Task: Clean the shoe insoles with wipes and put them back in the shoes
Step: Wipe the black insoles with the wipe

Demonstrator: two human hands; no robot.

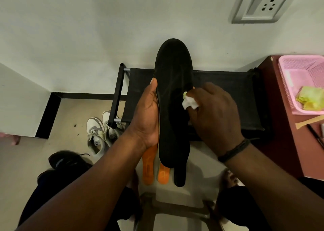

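My left hand [148, 115] grips a long black insole [172, 90] by its left edge, holding it upright with the toe end pointing away from me. My right hand [215, 115] pinches a crumpled white wipe [189, 103] and presses it against the insole's right edge. Below the held insole, two orange insoles [149, 167] and another black insole [179, 177] lie side by side. A pair of white sneakers [100, 134] stands on the floor to the left, with a black shoe [67, 159] nearer me.
A black shoe rack [228, 94] stands against the wall behind the insole. At the right, a maroon table [277, 125] carries a pink basket [298, 67] with yellow-green wipes [311, 98] and a pen. A wall socket [263, 4] sits at top right.
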